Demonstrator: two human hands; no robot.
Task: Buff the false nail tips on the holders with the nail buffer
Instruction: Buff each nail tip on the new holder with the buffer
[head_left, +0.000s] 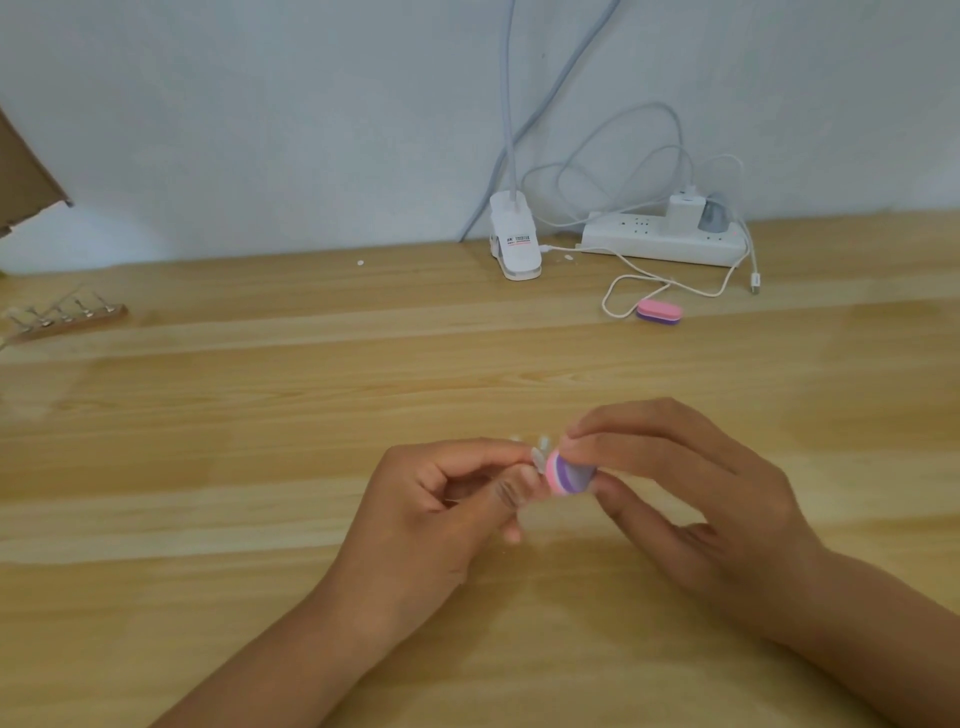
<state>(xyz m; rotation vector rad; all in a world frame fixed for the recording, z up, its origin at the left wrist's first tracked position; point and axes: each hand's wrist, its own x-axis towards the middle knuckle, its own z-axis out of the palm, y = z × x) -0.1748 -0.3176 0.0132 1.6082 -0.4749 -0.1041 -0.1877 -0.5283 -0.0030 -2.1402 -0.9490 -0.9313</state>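
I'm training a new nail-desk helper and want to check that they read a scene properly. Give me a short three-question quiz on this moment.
1. True or false: the right hand pinches the pink-and-purple nail buffer block.
2. The left hand holds: A) clear false nail tips on a holder, B) a metal spoon, C) nothing.
3. How many pink-and-purple buffers are in view?
Key: 1 true; 2 A; 3 two, counting the spare buffer lying on the light wooden table.

Two buffers, two hands, one power strip.
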